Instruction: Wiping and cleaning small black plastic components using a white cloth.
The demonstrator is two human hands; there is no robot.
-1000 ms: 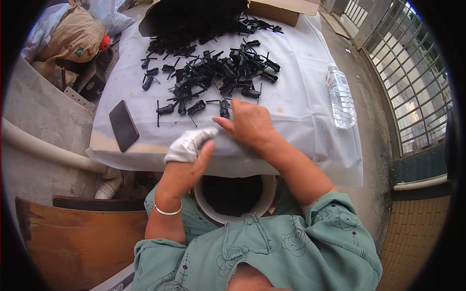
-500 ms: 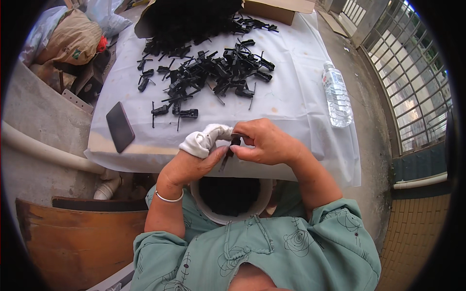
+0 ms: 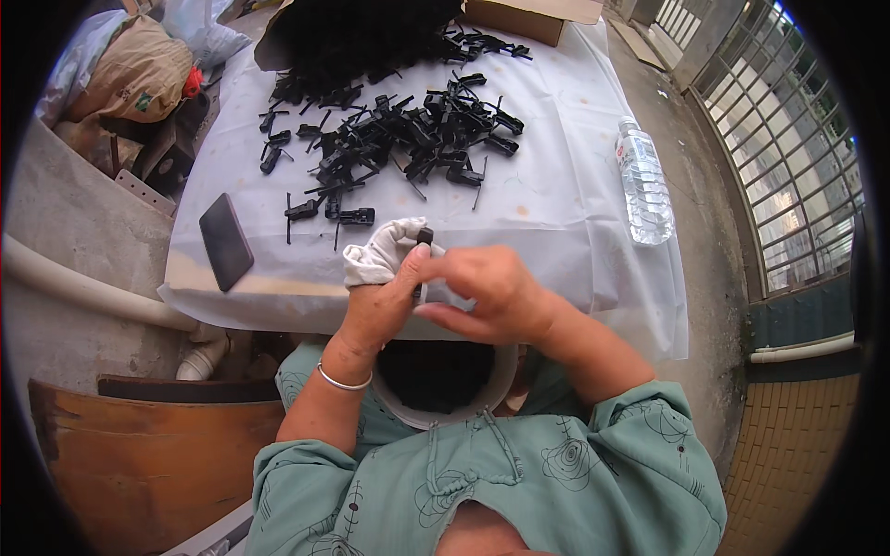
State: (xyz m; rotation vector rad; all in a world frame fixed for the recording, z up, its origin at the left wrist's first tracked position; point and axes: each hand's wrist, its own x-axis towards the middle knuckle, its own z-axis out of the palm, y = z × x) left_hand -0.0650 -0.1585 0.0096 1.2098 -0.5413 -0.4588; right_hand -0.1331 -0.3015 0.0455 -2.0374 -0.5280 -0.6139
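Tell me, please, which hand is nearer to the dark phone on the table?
Left. The left hand is just right of the phone; the right hand lies beyond it, further right.

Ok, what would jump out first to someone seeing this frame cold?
The two hands meeting at the near table edge: the left hand, with a white cloth on its fingers, and the right hand pinch a small black part between them. Behind them, a heap of black plastic parts sprawls over the white-covered table, with a dark phone left and a water bottle right.

Matt black plastic clips (image 3: 399, 139) lie on smooth white sheeting (image 3: 556, 195).
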